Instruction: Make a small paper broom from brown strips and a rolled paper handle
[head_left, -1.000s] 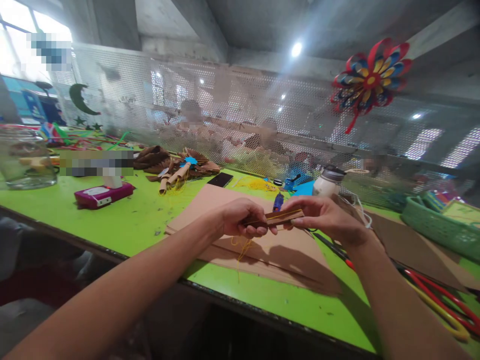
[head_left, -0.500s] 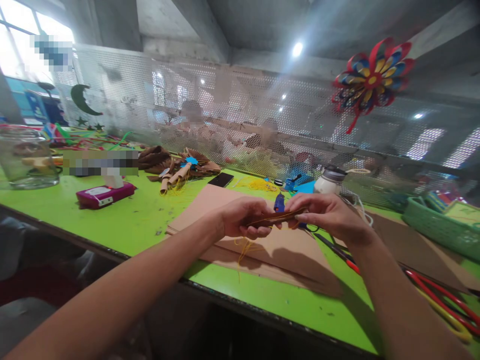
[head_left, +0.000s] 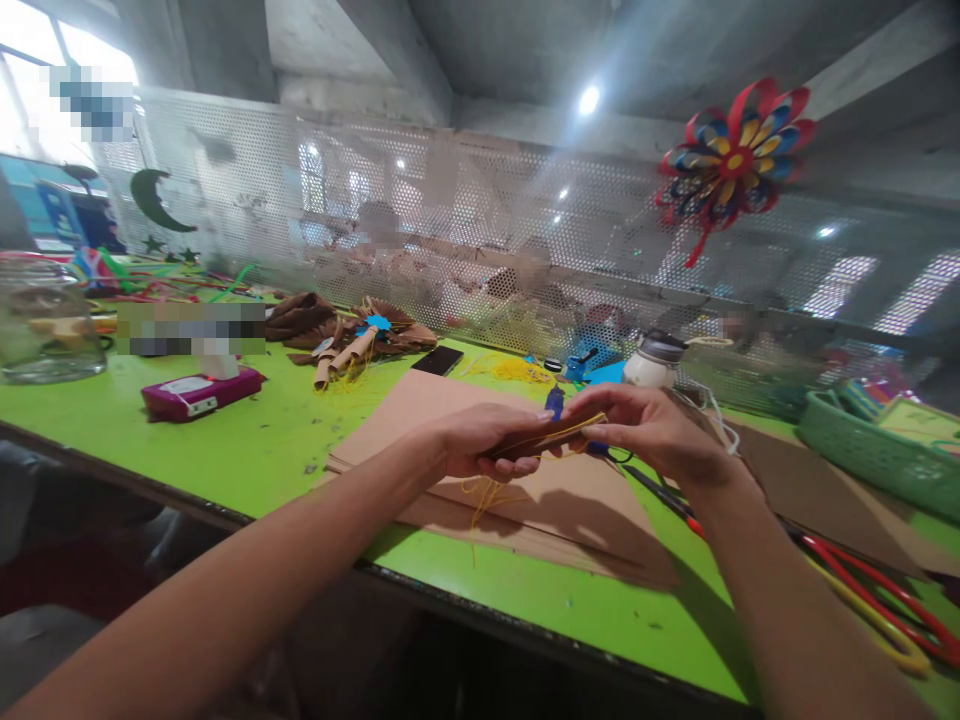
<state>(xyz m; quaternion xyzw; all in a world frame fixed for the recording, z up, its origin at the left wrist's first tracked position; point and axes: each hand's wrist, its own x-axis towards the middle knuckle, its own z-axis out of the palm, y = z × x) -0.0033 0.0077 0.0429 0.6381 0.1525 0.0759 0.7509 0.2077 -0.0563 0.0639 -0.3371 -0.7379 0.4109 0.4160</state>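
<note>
Straightening from the curled grip of half a second ago, the thumb of the left hand (head_left: 487,437) is now reaching along the top of a brown folded strip (head_left: 541,438), covering more of it and, it would seem, pressing its folds flat; the piece is looking closer to being shaped than to being put down. The left fingers are closing beneath the strip, pinching it against that thumb, while the right hand (head_left: 649,430) is holding the far end, its thumb below and its curved fingers above, only slightly parted; whether every right fingertip is touching the strip, one cannot tell. Yellow thread (head_left: 484,495) is running along the strip and dangling under the left fingers. Below both sets of fingers, a stack of brown sheets (head_left: 592,540) is lying on the green table (head_left: 517,572). Just beyond the fingertips, a dark blue tool (head_left: 554,400) is showing between the hands. Farther off, a phone (head_left: 437,361) is resting ahead of the left fingers, a yellow thread heap (head_left: 517,368) is spreading beside it, and a pale bottle (head_left: 649,365) is standing behind the right fingers.
</note>
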